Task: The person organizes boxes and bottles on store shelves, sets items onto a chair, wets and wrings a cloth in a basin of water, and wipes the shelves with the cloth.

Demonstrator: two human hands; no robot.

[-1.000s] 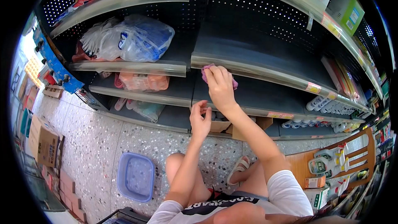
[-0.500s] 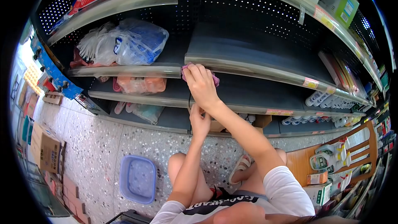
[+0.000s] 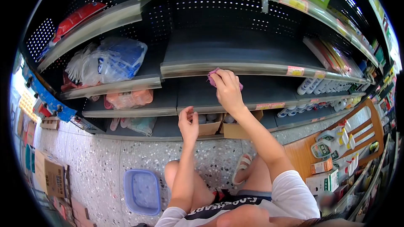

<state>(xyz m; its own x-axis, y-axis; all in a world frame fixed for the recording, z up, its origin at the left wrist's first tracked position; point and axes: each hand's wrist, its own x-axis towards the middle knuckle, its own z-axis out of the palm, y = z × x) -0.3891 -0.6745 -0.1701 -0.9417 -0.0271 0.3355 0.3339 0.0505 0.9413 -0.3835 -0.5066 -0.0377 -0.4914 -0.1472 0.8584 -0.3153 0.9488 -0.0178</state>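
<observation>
My right hand (image 3: 228,90) is closed around a purple-pink cloth (image 3: 213,78), pressing it to the clear front strip (image 3: 185,70) of the middle shelf. Lower and to the left, my left hand (image 3: 188,122) is raised with fingers apart and curled slightly, holding nothing. It is near the front edge of a lower shelf (image 3: 164,112). Behind and below the hands, open cardboard boxes (image 3: 240,130) with round pale items sit on the bottom shelf.
A blue plastic basin (image 3: 142,191) stands on the speckled floor. At right, a wooden chair (image 3: 294,149) carries spray bottles (image 3: 323,148) and small boxes. Bagged goods (image 3: 122,61) lie on the left shelf, white bottles (image 3: 312,86) on the right. A carton (image 3: 49,174) stands at far left.
My right hand has slid the cloth rightward along the shelf strip. My left hand has moved apart from the right one, to the left, and its fingers have opened. The view has shifted right.
</observation>
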